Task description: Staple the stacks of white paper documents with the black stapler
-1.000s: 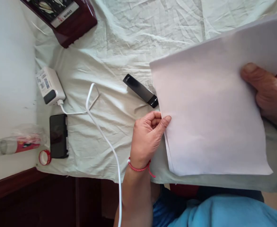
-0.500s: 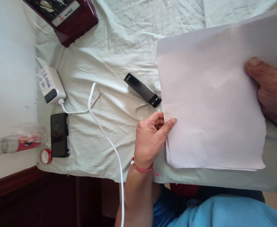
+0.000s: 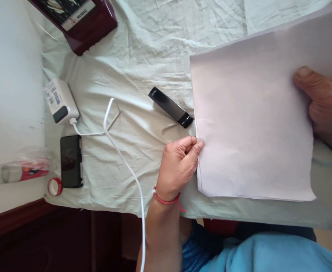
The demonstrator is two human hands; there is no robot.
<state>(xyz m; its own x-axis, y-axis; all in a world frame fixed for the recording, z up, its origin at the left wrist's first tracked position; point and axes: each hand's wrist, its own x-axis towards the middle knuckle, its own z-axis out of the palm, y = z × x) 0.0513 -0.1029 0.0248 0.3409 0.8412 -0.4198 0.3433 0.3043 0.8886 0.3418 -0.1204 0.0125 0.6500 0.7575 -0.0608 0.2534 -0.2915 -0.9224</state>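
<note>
A stack of white paper sheets (image 3: 253, 124) lies tilted over the pale green cloth (image 3: 143, 56) at the right. My left hand (image 3: 179, 166), with a red string bracelet at the wrist, pinches the stack's left edge between thumb and curled fingers. At the frame's right edge my right hand (image 3: 323, 100) grips the same stack, thumb pressed on top. A slim black rectangular device (image 3: 170, 107) lies on the cloth just left of the paper, above my left hand.
A white charger block (image 3: 59, 100) with a white cable (image 3: 120, 158) running off the table's near edge, a black phone (image 3: 71, 161), a red tape roll (image 3: 54, 186), a clear bottle (image 3: 21, 170) and a dark red box (image 3: 77, 19) occupy the left.
The paper stack shifted a little to the right and up, uncovering the black device's end. My left hand re-pinched the left edge; my right hand kept its grip.
</note>
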